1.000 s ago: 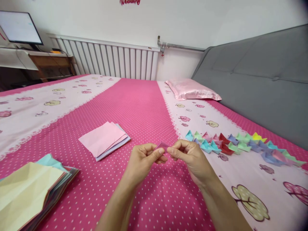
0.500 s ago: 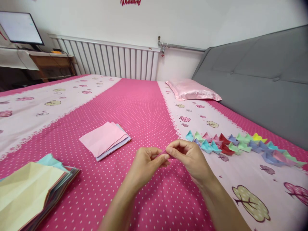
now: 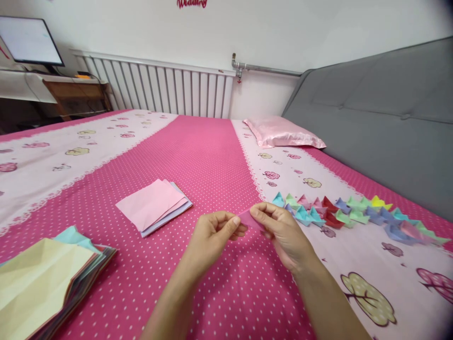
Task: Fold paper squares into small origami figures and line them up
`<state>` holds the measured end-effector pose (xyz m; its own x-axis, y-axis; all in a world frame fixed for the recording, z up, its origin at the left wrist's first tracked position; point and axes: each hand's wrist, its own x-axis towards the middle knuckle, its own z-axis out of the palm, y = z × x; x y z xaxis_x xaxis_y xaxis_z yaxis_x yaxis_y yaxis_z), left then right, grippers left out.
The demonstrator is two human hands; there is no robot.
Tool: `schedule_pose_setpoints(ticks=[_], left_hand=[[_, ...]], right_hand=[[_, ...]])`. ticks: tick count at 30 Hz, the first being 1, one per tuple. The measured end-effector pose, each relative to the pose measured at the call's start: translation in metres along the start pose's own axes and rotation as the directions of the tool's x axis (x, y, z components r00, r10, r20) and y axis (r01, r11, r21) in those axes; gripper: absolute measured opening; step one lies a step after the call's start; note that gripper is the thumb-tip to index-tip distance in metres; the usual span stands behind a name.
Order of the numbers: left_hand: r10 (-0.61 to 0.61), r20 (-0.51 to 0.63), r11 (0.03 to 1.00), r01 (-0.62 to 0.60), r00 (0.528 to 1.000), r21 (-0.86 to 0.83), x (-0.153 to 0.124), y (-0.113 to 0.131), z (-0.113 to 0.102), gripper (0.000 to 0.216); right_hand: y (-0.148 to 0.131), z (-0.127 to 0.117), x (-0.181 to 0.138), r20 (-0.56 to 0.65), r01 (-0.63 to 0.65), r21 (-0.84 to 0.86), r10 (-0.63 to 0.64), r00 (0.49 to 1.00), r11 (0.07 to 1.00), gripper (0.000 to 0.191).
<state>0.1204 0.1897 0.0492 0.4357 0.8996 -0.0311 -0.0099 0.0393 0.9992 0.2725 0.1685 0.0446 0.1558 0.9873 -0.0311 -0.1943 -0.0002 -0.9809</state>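
Observation:
A small folded pink paper piece (image 3: pixel 249 220) is pinched between both my hands above the pink dotted bedsheet (image 3: pixel 212 160). My left hand (image 3: pixel 212 236) grips its left end with thumb and fingertips. My right hand (image 3: pixel 283 231) holds its right end, fingers curled round it. Just right of my hands lies a row of several small folded paper boats (image 3: pixel 339 212) in blue, green, red, pink and yellow. A short stack of pink and lilac square sheets (image 3: pixel 154 205) lies to the left of my hands.
A thick pile of creased coloured papers (image 3: pixel 46 278) sits at the lower left. A pink satin pillow (image 3: pixel 283 132) rests by the grey headboard (image 3: pixel 382 113). Behind the bed are a white radiator (image 3: pixel 159 85) and a monitor (image 3: pixel 30 42) on a desk.
The pink piece has been turned and pulled flatter between my fingers. Both hands shifted slightly within the same spot above the sheet.

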Motion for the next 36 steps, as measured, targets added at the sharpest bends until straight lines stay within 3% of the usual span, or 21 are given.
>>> schedule_pose_setpoints(ticks=[7,13,29,33,36], left_hand=[[0.061,0.03,0.989,-0.056,0.998,-0.137,0.0,0.0,0.003,0.048],[0.124,0.027,0.988,-0.121,0.992,-0.094,0.001,0.001,0.002,0.038],[0.141,0.068,0.981,-0.13,0.988,-0.144,0.0,0.005,0.004,0.029],[0.18,0.113,0.981,-0.171,0.977,-0.087,0.001,0.004,0.003,0.025],[0.189,0.018,0.979,-0.19,0.982,0.069,0.003,-0.005,0.003,0.026]], right_hand=[[0.005,0.001,0.004,0.027,-0.159,0.17,0.157,0.987,0.973,0.026],[0.006,0.004,0.003,0.116,-0.182,0.191,0.162,0.98,0.965,0.031],[0.003,0.007,0.001,0.137,-0.184,0.148,0.164,0.977,0.972,0.028],[0.004,0.007,0.001,0.103,-0.134,0.101,0.124,0.987,0.986,0.025],[0.006,0.008,0.0,0.095,-0.103,0.029,0.1,0.99,0.994,0.024]])
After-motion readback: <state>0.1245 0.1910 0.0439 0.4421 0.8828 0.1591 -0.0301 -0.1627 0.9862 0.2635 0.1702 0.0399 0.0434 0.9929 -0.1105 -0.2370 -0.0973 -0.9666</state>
